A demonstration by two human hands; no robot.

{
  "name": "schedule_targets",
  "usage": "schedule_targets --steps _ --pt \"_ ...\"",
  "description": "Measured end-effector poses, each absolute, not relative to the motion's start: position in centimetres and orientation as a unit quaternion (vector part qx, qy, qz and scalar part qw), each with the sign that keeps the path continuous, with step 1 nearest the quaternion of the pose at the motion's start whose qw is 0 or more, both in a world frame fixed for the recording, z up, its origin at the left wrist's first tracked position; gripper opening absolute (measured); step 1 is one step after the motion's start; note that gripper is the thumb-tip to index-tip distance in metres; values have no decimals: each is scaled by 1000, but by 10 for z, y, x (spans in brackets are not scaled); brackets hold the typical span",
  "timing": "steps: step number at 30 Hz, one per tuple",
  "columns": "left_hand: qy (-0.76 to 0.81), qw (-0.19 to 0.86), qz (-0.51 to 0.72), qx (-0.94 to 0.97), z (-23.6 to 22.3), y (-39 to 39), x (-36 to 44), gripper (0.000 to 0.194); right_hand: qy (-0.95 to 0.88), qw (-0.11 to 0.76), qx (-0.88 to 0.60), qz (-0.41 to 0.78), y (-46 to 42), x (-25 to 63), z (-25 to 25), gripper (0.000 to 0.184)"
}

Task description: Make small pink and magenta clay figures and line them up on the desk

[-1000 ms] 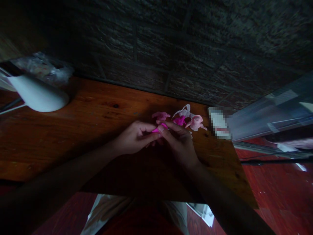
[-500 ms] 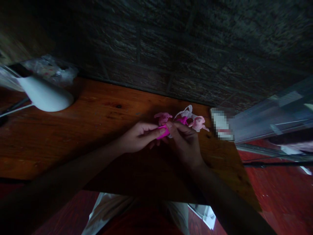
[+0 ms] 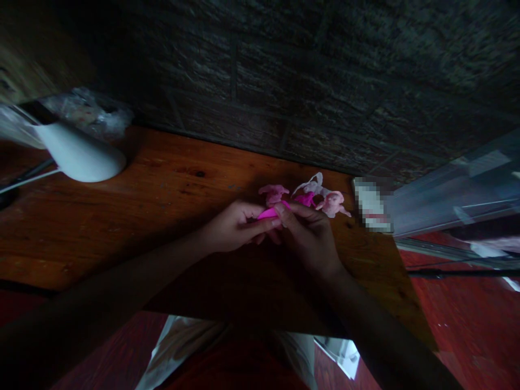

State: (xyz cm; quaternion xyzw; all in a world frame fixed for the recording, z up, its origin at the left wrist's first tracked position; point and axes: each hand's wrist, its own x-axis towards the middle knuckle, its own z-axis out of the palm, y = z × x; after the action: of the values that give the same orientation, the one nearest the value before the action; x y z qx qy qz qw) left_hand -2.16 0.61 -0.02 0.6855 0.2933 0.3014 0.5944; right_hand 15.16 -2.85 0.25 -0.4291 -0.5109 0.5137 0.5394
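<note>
Over the wooden table, my left hand [image 3: 238,227] pinches a small bright pink piece [image 3: 268,213], its thumb lying along the lower side. Thumb and fingers of my right hand [image 3: 311,235] close on the right end of the same piece. It looks soft and folded; whether it is paper, cloth or something else I cannot make out. Just beyond my fingers lie a crumpled pink piece [image 3: 274,192], a magenta piece [image 3: 305,199], a whitish strip with a loop [image 3: 319,184] and a pale pink twisted piece [image 3: 333,203].
A white cone-shaped object [image 3: 83,154] and crumpled clear plastic [image 3: 91,111] are on the left of the table [image 3: 162,179]. A blurred-out flat object [image 3: 371,206] lies near the right edge. A dark stone-patterned wall [image 3: 260,81] rises behind; a translucent panel [image 3: 455,187] stands at right.
Both hands still grip the bright pink piece. It has turned and now lies flatter between the fingers, with the left thumb slightly lower along it. The whole view has shifted slightly.
</note>
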Motion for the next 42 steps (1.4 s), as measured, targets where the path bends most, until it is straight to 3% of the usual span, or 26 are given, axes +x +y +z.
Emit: schedule_targets --steps 10,16,33,38,42 --pt "334 534 325 706 2 10 -28 38 -515 546 -465 470 -25 158 5 8" --pt "336 539 302 711 8 12 -29 35 -501 561 -467 465 -24 160 4 8" --pt "349 554 414 633 5 13 -28 30 -496 537 -468 497 -23 163 2 12" --pt "329 539 428 647 1 14 -29 18 -521 543 -450 481 -25 161 4 12" --pt "335 552 417 640 2 13 -27 24 -533 557 -456 445 -26 162 4 11"
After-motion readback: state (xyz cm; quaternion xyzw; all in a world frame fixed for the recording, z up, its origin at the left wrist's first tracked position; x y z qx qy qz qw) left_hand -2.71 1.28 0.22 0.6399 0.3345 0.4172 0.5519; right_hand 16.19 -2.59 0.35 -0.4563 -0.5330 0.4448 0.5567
